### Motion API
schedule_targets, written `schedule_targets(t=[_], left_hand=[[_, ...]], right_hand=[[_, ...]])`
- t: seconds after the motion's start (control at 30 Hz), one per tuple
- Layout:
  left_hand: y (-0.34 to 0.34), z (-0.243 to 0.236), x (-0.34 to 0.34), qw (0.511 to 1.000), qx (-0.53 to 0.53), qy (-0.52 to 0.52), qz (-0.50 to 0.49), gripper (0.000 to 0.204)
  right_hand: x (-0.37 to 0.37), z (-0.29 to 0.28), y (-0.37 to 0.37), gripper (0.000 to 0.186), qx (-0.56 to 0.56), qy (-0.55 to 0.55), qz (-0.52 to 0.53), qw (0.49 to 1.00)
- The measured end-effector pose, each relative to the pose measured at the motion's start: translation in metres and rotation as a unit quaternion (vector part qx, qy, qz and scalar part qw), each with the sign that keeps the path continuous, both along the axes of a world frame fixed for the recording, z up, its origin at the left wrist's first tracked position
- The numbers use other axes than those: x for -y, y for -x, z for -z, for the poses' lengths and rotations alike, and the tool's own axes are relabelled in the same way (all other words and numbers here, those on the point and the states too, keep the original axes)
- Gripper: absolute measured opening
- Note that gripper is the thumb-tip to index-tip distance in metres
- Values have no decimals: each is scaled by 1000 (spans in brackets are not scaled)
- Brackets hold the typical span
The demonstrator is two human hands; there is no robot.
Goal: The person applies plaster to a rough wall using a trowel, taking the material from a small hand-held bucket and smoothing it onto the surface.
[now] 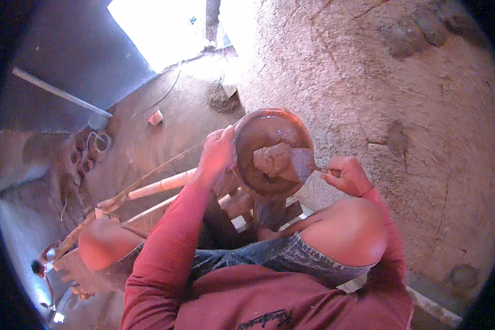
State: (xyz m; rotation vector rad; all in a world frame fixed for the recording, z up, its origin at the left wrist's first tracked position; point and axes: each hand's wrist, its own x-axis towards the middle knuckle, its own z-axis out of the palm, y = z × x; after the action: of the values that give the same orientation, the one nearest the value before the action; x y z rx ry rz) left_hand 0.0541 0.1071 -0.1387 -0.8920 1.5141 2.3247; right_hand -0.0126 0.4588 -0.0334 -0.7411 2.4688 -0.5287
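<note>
- Brown and coarse, a wide rough surface (401,165) fills the right side, with cracks and darker patches; we cannot tell whether it is wall or floor.
- Glaring white light comes through an opening (159,33) at the top, washing out the detail there.
- Toward the left we see a dark grey panel (71,44), a pale pipe (60,91), a small orange pot (155,117) and a pale bucket (101,143).
- Wooden poles (162,184) run past the left forearm; at the far left edge we make out another person (38,268), small and blurred.
- Just in front of the bare knees (344,228), we find the round bowl (302,129) with an orange-lit rim, holding wet brown mud (269,159).
- We see the left hand (217,153) clasping the bowl's left rim.
- We see the right hand (346,175) closed around the handle of a trowel (302,164), its flat blade inside the bowl against a lump of mud.
- Dark slanted lettering (261,319) crosses the red shirt (247,289), above which we see faded denim shorts (247,260).
</note>
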Motion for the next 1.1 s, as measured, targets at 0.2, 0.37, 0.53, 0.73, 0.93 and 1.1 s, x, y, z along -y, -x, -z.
schedule_targets(t=[0.2,0.37,0.53,0.73,0.93,1.1], left_hand=[[-3,9,9,978,-70,183,64,31],[6,-19,-6,1000,13,-15,-5,32],[-2,-15,6,1000,19,-10,-4,32],[10,-27,-6,997,-28,60,43,34],[2,-23,6,998,-14,53,12,35],[3,-20,-3,1000,27,-15,-3,32]], right_hand=[[1,-27,20,21,-82,77,16,994],[10,-66,49,27,-22,87,54,995],[-5,-48,95,19,200,199,219,934],[-106,-128,191,21,-43,324,460,826],[-68,-224,143,19,-182,124,268,938],[31,-165,53,20,-241,-173,38,954]])
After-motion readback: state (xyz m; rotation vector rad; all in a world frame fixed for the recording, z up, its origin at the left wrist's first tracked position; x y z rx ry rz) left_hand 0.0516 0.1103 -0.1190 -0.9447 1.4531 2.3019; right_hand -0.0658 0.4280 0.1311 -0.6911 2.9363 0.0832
